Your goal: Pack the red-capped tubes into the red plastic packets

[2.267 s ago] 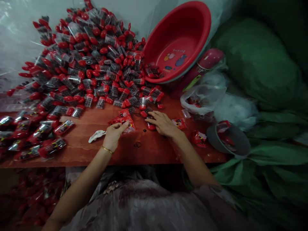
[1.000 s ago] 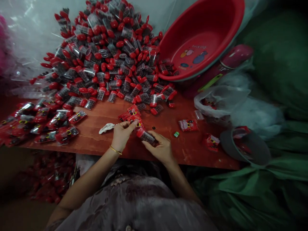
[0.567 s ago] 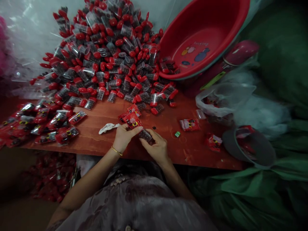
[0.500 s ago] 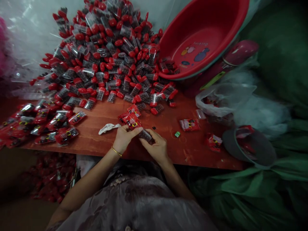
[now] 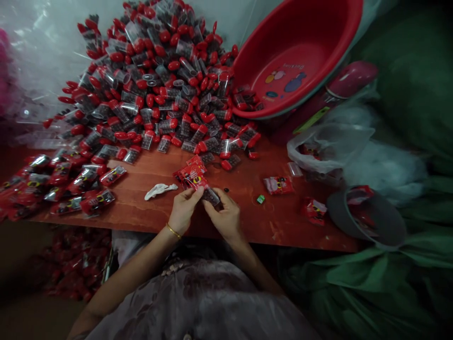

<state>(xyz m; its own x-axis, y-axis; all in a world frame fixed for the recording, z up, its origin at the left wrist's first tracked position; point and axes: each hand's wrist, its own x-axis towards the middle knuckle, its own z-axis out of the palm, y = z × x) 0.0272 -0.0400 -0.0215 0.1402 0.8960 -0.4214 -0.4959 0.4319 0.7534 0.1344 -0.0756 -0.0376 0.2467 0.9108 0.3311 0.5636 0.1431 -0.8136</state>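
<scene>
My left hand (image 5: 183, 210), with a gold bracelet at the wrist, pinches a red printed packet (image 5: 196, 179) just above the table edge. My right hand (image 5: 224, 212) is closed round a clear tube with dark contents (image 5: 211, 196), whose upper end meets the packet. Whether the tube is inside the packet's opening or only against it, I cannot tell. More red packets (image 5: 193, 165) lie right behind the held one. A crumpled white scrap (image 5: 160, 190) rests left of my hands, and a small green piece (image 5: 260, 199) to their right.
A big heap of red-capped tubes (image 5: 166, 94) covers the table's back. Filled packets (image 5: 85, 189) are piled at left. A red basin (image 5: 297, 52) leans at back right, beside a plastic bag (image 5: 325, 146) and a grey bowl (image 5: 385, 222). More red packets (image 5: 78, 264) lie below the table.
Both hands have shifted slightly; the right has moved a little left and nearer the left hand. The tube's upper end sits closer against the packet.
</scene>
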